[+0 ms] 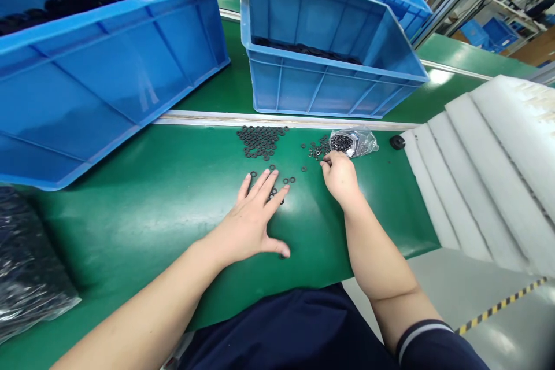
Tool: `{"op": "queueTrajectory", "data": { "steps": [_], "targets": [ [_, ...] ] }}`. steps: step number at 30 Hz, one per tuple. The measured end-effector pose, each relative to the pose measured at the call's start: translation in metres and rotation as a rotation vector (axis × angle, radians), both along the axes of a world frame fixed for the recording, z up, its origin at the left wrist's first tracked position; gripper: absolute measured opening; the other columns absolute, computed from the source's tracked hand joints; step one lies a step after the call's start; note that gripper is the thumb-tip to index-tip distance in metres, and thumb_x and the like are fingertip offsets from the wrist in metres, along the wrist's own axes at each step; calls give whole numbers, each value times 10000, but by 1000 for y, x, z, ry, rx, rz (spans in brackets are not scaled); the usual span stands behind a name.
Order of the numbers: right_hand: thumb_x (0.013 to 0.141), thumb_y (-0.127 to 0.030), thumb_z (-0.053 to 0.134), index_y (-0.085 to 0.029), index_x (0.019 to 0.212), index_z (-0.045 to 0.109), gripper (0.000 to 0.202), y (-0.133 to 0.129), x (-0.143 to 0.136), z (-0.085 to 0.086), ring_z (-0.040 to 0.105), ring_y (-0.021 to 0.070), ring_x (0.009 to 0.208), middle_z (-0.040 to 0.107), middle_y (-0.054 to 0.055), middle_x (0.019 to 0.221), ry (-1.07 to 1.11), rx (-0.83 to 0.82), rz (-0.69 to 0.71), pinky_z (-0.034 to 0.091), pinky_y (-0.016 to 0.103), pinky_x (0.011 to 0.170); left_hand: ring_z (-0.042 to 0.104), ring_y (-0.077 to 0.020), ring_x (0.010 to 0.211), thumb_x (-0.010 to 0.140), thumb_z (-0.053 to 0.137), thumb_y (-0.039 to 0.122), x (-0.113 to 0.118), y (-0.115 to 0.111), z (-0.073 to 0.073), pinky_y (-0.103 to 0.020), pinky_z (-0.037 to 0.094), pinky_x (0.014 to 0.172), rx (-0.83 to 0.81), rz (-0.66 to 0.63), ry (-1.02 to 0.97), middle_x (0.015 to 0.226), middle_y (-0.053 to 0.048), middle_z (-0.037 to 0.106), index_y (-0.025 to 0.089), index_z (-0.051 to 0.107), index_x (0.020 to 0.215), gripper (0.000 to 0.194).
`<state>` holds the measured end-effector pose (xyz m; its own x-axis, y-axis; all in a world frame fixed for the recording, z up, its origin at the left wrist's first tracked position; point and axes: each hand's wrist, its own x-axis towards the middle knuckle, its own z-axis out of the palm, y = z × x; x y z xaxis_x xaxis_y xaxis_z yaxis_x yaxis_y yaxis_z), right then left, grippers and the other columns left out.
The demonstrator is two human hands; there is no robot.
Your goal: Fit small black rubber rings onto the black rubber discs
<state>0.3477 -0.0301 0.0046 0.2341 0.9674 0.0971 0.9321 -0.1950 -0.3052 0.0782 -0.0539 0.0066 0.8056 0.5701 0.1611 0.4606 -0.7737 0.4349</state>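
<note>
My left hand [249,222] lies spread over the green table [165,208], palm down, with several small black rings [289,180] around and between its fingers. One dark piece shows at its thumb tip. Beyond it, many black rings lie flat in a tight group [260,140]. My right hand [340,176] has its thumb and index finger pinched at the edge of a loose pile of small dark parts [318,147]; what they hold is too small to name. An open clear plastic bag [366,141] of such parts rests just beyond that hand.
Large blue bins [108,63] [333,89] with black parts inside stand at the back left and back middle. White foam slabs [472,173] are stacked at the right, beside a black round part [397,142]. A dark plastic-wrapped bundle [30,266] sits at the left.
</note>
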Motion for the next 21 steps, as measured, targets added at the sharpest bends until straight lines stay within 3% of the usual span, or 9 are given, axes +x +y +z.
{"op": "queueTrajectory", "data": {
  "steps": [3, 9, 13, 17, 21],
  "targets": [
    [882, -167, 518, -144, 946, 670, 166, -2, -2, 3, 603, 252, 891, 659, 133, 961, -29, -23, 8, 452, 347, 835, 97, -466, 1485, 519, 689, 844, 0, -3, -3, -697, 79, 1158, -10, -60, 10, 1620, -248, 133, 161, 265, 1544, 1303],
    [900, -164, 470, -159, 954, 674, 211, -3, -5, 4, 612, 244, 901, 681, 116, 947, 28, -31, 105, 450, 341, 855, 158, -458, 1477, 589, 733, 759, 1, -3, -7, -699, 133, 1153, 6, 23, 6, 1608, -240, 198, 162, 317, 1526, 1187],
    [902, -167, 468, -164, 920, 677, 209, -1, -2, 5, 610, 245, 909, 685, 112, 939, 49, 2, 101, 447, 342, 857, 300, -446, 1429, 755, 686, 644, 0, 3, -6, -679, 217, 1136, 64, 125, -13, 1531, -257, 362, 132, 484, 1417, 861],
    [880, -199, 533, -176, 924, 679, 154, -2, 0, 5, 601, 238, 877, 669, 91, 912, 80, 27, 109, 454, 342, 837, 518, -374, 1222, 938, 547, 361, -1, 7, -2, -567, 429, 977, 96, 197, -14, 1305, -214, 576, 152, 641, 1216, 360],
    [850, -181, 571, -183, 902, 683, 124, -4, 0, 6, 595, 233, 855, 654, 81, 898, 80, 11, 106, 458, 342, 829, 578, -290, 953, 972, 465, 285, -3, 9, -1, -437, 465, 772, 90, 234, -11, 1059, -158, 632, 153, 691, 1063, 277]
  ]
}}
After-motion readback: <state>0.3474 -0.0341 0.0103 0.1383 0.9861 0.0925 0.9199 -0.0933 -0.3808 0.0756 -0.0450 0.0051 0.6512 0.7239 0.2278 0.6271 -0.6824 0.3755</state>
